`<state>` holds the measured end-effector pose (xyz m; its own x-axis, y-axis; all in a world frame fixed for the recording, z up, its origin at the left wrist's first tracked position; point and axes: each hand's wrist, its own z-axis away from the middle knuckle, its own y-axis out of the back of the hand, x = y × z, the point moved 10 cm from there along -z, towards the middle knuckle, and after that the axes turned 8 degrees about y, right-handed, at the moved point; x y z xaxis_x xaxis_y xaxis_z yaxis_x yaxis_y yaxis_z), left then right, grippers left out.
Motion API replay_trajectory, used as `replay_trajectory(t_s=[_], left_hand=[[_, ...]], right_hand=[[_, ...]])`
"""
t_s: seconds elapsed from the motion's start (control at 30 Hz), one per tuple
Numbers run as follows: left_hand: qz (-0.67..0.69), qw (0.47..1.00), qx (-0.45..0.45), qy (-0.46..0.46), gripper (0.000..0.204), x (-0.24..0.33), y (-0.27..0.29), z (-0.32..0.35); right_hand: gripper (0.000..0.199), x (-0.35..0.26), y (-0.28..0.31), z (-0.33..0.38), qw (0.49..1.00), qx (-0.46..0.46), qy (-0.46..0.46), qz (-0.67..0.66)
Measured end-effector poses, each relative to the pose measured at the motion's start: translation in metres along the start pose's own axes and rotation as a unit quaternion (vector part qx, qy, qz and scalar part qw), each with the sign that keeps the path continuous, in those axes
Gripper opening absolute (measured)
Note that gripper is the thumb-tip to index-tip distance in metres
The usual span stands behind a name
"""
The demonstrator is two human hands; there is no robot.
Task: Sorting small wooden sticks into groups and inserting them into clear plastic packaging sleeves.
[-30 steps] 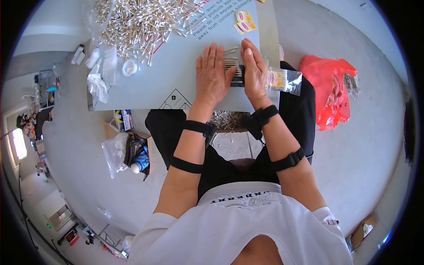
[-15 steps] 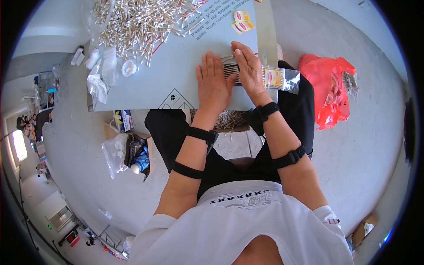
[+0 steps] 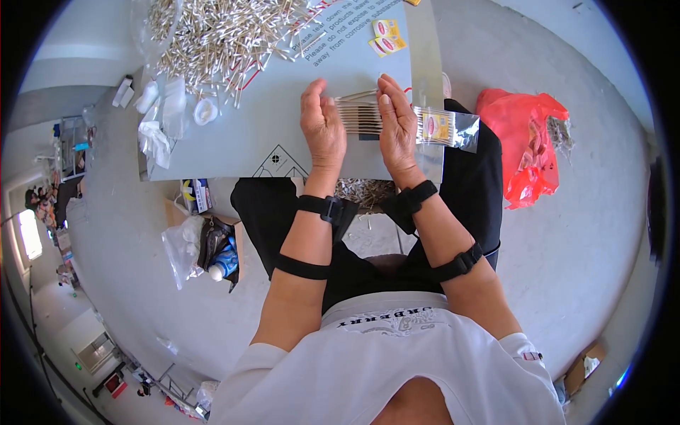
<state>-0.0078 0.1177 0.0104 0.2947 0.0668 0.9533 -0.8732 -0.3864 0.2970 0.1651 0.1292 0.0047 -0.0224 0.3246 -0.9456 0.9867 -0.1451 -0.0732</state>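
Note:
A flat row of cotton swabs stretches between my hands over the front part of the grey tabletop. At its left end my left hand stands on edge, fingers bent, against the swab tips. My right hand is closed over the row's right end, thumb toward the left. Beyond it, a clear plastic bag sticks out past the table's right edge, with swabs and a yellow label card inside. Whether the row runs into this bag is hidden under my right hand. A dark patch shows just below the row.
A big heap of loose cotton swabs covers the table's far left. Near it are a small white round container and clear bags. Yellow cards lie at the far right. A red plastic bag is on the floor right.
My left hand has moved a little left, turning from flat, palm down, to upright with bent fingers. More of the swab row shows between my hands. My right hand has shifted slightly.

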Motion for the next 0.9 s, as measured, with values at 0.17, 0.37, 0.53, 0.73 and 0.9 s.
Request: replay_trajectory(t_s=[0.17,0.37,0.53,0.73,0.9], left_hand=[[-0.189,0.973,0.000,-0.133,0.030,0.036,0.003,0.000],[-0.282,0.938,-0.055,-0.196,0.018,0.045,-0.012,-0.005],[-0.226,0.960,-0.036,-0.159,0.014,0.039,-0.003,-0.015],[-0.303,0.926,-0.085,-0.207,0.013,0.043,-0.020,-0.023],[-0.143,0.978,-0.068,-0.136,0.018,0.030,-0.013,-0.014]], right_hand=[[0.025,-0.004,0.000,-0.005,0.999,-0.026,0.008,0.031],[0.021,-0.004,0.006,-0.010,0.998,-0.009,0.007,0.067],[0.022,0.000,0.008,-0.007,1.000,0.014,-0.006,0.007],[0.026,0.003,0.009,-0.006,1.000,0.008,-0.007,-0.015],[0.026,0.005,0.008,-0.011,0.998,0.029,-0.023,-0.054]])
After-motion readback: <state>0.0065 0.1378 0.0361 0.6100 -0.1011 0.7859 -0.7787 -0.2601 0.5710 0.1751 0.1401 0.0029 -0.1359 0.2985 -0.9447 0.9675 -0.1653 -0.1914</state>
